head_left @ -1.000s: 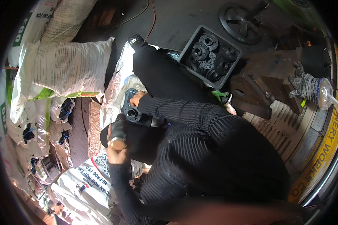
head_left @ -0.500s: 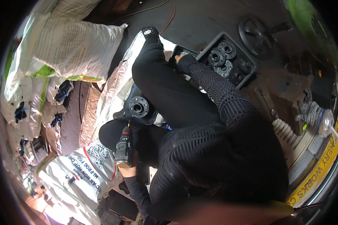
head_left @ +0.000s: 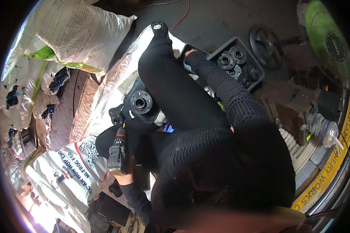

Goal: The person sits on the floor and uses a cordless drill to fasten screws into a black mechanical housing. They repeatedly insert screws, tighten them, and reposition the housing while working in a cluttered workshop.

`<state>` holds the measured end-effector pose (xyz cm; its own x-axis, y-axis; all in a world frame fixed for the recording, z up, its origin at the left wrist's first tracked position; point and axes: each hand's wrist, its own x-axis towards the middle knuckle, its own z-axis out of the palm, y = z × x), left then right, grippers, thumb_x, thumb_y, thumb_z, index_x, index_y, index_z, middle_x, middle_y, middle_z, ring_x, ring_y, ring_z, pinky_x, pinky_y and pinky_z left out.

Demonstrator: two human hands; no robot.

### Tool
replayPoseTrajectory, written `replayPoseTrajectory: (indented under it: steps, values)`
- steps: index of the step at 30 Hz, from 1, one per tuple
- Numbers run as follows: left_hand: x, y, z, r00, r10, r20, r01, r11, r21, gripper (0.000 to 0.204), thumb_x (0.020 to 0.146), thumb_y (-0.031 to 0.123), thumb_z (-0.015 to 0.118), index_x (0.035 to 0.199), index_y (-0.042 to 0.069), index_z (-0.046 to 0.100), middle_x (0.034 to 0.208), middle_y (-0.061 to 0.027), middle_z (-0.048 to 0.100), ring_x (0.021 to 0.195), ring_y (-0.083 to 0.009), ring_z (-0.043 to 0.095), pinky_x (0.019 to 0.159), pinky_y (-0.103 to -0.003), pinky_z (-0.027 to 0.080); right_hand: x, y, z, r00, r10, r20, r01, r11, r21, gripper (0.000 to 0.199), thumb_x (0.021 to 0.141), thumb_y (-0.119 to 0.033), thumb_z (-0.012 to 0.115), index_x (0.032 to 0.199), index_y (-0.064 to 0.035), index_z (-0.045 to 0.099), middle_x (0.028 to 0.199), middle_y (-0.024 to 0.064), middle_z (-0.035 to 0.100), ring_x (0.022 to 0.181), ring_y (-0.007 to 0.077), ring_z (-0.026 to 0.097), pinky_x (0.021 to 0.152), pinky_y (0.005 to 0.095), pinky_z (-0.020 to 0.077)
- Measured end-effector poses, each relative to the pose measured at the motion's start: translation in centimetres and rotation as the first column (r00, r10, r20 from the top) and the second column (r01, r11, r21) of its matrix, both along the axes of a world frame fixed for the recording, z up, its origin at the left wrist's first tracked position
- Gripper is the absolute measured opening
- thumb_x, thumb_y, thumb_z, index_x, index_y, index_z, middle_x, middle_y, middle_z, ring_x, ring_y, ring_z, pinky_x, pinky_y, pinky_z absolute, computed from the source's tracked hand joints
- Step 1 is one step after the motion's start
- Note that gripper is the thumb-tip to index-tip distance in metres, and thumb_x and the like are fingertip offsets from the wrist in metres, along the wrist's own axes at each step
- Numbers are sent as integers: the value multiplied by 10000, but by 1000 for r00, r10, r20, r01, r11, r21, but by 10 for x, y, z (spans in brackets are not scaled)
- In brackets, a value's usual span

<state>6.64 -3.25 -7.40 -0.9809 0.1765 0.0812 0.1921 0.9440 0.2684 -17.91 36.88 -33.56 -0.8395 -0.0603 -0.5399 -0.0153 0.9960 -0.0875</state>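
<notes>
Down at about eight o'clock, my left hand [head_left: 124, 176] is closed around the grip of a cordless drill [head_left: 118, 152], dark grey with red trim, its nose pointing up toward a black flanged valve body [head_left: 140, 104] that sits just above it, beside my thigh. The drill tip is close to the flange, though I cannot tell whether it touches. My right hand [head_left: 190, 54] is stretched out to about twelve o'clock, at the near corner of a black plastic crate [head_left: 256, 66]; the sleeve covers most of it, so I cannot tell whether the fingers are open or gripping anything. Inside the crate lie several black round flanges [head_left: 226, 61], packed side by side. My leg runs up between the two hands, foot at twelve o'clock, lying on a pale woven sheet [head_left: 105, 89]. At two o'clock, past the crate, a black handwheel [head_left: 266, 42] rests on the dark floor. White sacks [head_left: 72, 29] are piled from nine to eleven o'clock, and a green fan [head_left: 330, 42] stands at the upper right.
</notes>
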Motion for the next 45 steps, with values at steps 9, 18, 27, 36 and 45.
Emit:
replayPoseTrajectory:
  steps: [9,18,27,36,45]
  values:
    - [36,-10,26,759,274,591,-609,622,493,368,865,296,608,1076,-6,618,797,-45,603,661,-147,560,617,-291,448,24,-14,145,929,-313,196,270,214,-939,259,895,-154,577,1108,-29,655,1005,71,667,778,108,610,701,242,535]
    - [18,21,64,803,87,590,-569,410,713,564,736,212,775,1193,-6,528,981,-123,640,753,-209,618,645,-308,502,106,-126,201,995,92,-49,-66,195,-979,217,840,-67,642,1047,-81,703,954,62,696,816,126,655,701,232,504]
    - [5,23,67,790,17,613,-539,494,682,359,799,253,764,1078,62,641,934,-22,668,781,-119,614,690,-273,497,103,-129,200,958,170,-231,-258,159,-953,238,843,-14,605,1061,-68,683,954,96,672,830,207,651,717,287,509]
    - [7,2,52,903,-81,421,-173,830,531,479,787,216,766,1162,5,557,970,-88,657,873,-212,643,795,-344,515,101,-140,202,926,257,-276,-331,200,-922,222,843,-15,587,1051,-39,660,922,101,638,816,230,631,716,302,499]
    - [10,6,64,741,63,669,-554,621,555,487,783,218,772,1178,29,559,1036,-73,637,963,-200,610,868,-349,479,92,-141,179,922,376,-89,-176,205,-963,316,866,-40,540,1168,-93,616,1186,129,562,1102,260,549,888,347,456]
